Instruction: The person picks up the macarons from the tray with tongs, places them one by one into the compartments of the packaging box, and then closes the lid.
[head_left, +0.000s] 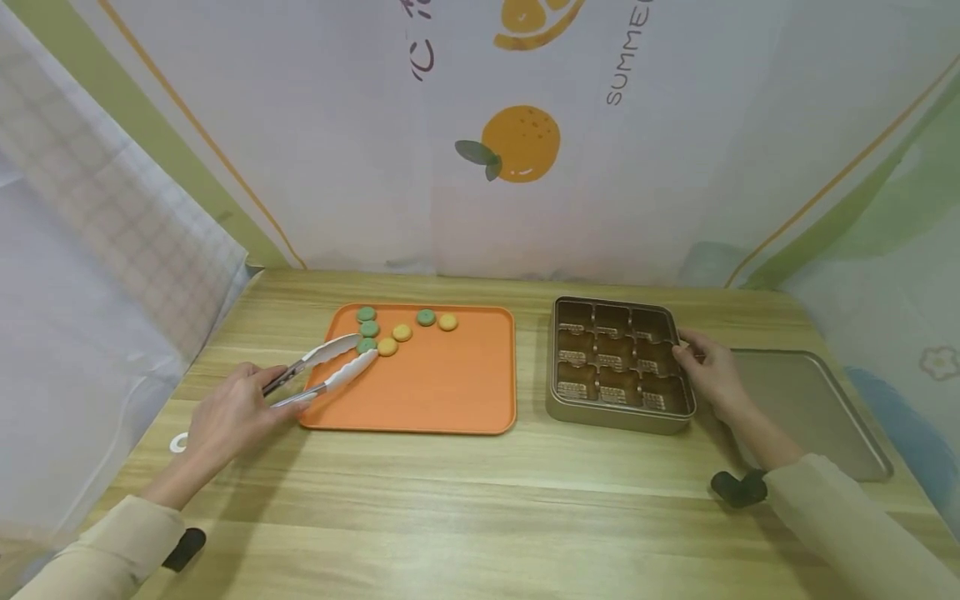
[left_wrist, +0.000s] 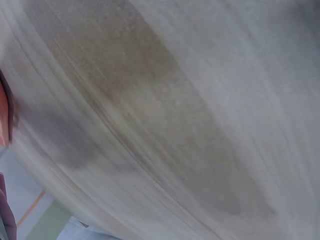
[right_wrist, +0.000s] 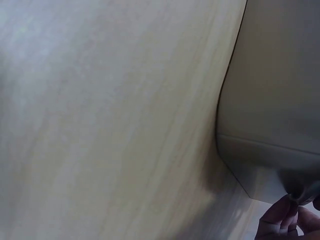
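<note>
In the head view, my left hand grips tongs with pale tips, over the left side of an orange tray. The tips straddle a green disc; whether they pinch it I cannot tell. It looks like a small cookie. Beside it lie yellow discs and more green discs. On the right, a bronze tin contains a brown divided insert with several compartments. My right hand holds the tin's right wall near the rim; its fingers show at the tin in the right wrist view.
A flat metal lid lies right of the tin, partly under my right forearm. Behind the wooden table hangs a printed curtain. A white ring shows behind my left hand.
</note>
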